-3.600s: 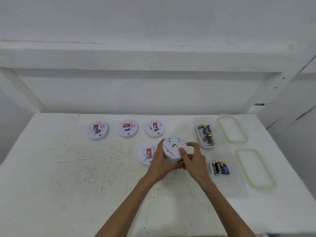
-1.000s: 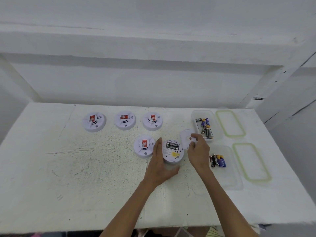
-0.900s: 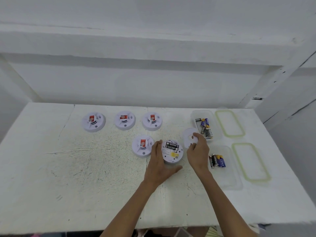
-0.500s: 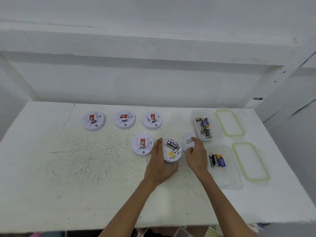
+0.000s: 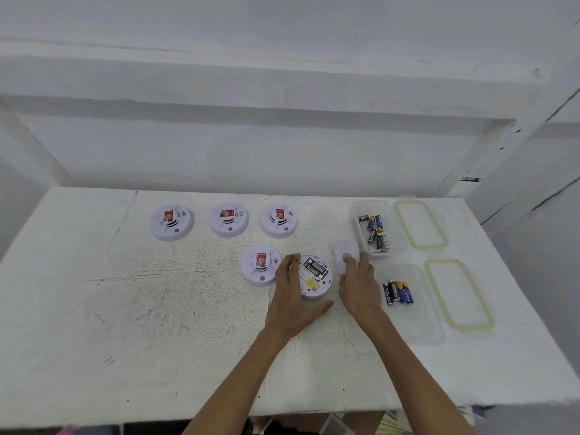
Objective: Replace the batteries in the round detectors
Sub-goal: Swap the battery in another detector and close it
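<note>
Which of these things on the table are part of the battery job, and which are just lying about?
Part of the job: opened detector, steadied by left hand; its back cover, in right hand; four closed detectors; two tubs of batteries.
Lying about: two green-rimmed lids.

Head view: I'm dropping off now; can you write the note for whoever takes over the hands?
Left hand steadies the open detector, its batteries inside.
Right hand has fingers on the removed cover; grip unclear.
Four closed detectors lie face-up; loose batteries in far tub and near tub.
Done: cover off.
Left: swap batteries, refit cover; other detectors' status unclear.
</note>
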### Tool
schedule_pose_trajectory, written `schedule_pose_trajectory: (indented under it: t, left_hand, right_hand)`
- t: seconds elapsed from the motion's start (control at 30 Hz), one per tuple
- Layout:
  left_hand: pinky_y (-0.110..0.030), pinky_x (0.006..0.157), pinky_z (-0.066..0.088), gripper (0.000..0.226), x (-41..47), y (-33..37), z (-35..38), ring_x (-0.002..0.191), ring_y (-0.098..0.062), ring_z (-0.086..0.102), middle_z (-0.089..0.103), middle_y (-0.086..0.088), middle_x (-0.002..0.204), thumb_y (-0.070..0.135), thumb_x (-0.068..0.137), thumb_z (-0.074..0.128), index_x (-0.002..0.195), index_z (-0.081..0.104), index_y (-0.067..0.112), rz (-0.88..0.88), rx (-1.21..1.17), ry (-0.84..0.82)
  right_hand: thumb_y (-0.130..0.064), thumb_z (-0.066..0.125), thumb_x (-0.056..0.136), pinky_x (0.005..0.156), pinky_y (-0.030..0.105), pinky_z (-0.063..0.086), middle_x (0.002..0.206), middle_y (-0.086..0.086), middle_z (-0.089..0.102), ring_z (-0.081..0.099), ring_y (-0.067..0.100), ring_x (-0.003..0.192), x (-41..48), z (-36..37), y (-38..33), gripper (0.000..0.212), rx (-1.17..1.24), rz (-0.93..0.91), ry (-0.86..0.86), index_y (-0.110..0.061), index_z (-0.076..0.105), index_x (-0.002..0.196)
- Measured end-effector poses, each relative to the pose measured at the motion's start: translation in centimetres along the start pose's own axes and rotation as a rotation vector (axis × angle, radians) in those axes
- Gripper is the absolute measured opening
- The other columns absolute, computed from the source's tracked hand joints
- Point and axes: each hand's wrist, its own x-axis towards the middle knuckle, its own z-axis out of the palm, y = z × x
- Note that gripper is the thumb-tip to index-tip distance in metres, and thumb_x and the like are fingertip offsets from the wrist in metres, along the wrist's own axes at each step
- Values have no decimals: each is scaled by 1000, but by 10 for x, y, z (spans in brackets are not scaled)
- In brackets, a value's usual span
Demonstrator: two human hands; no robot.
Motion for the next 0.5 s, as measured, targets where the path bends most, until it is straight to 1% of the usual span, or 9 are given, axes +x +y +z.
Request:
schedule_pose_trajectory:
  t: [0.03,0.1,0.17,0.23,0.3,0.37,0.43,0.47,0.5]
  left_hand:
    - [-28,108,42,118,0,1,-1,145,-9,28,25,1,158,64,70,81,159,25,12,-30,-16,0]
    - [-29,107,42,116,0,1,0,144,-9,29,29,-2,157,63,72,82,160,24,13,-63,-24,10]
    - [-35,112,43,110,-1,1,0,146,-15,32,34,-6,158,56,76,82,159,25,12,-64,-21,31]
    - [-47,116,44,103,-1,-1,1,149,-22,33,37,-9,159,47,79,78,159,26,7,-4,7,50]
    - [-50,121,38,104,-1,-1,-1,155,-21,23,29,-7,165,40,79,75,161,21,8,59,29,15]
    - [-37,122,34,109,0,0,-3,158,-16,15,19,-1,167,37,77,78,162,17,8,86,28,-8]
    - [-19,111,35,115,1,2,-3,149,-5,19,19,3,160,44,72,85,160,20,10,36,-6,-9]
    - [-13,106,34,118,1,4,-3,143,1,20,20,2,157,46,70,89,160,21,11,-2,-23,-11]
    - [-12,104,34,118,1,6,-3,138,4,21,23,-1,155,46,70,91,159,21,12,-35,-37,-7]
  right_hand:
    - [-7,51,97,90,43,47,160,22,13,28,36,140,-1,1,-1,55,-8,2,-4,-15,32,148]
    - [-6,51,97,92,43,47,161,23,12,27,36,142,-2,2,-2,56,-24,9,-12,-16,30,148]
    - [-5,51,97,94,44,46,162,23,9,25,36,143,-2,1,-3,56,-32,13,-17,-15,30,148]
    - [-4,51,97,94,43,46,163,23,6,23,36,145,-4,0,-3,56,-37,10,-26,-14,30,148]
    - [-4,50,97,94,41,46,164,22,1,19,37,147,-6,-1,-3,55,-34,7,-38,-14,30,148]
    - [-7,48,99,94,40,47,164,20,4,19,36,148,-10,-3,-4,49,8,-10,-5,-13,35,146]
    - [-14,45,103,94,40,47,160,16,26,32,34,142,-13,-6,-5,38,119,-57,96,-11,47,141]
    - [-18,45,104,93,38,47,152,13,40,41,32,135,-13,-7,-5,33,195,-97,147,-11,53,136]
    - [-21,46,104,91,35,47,142,9,52,49,29,126,-14,-8,-6,31,269,-134,175,-12,57,131]
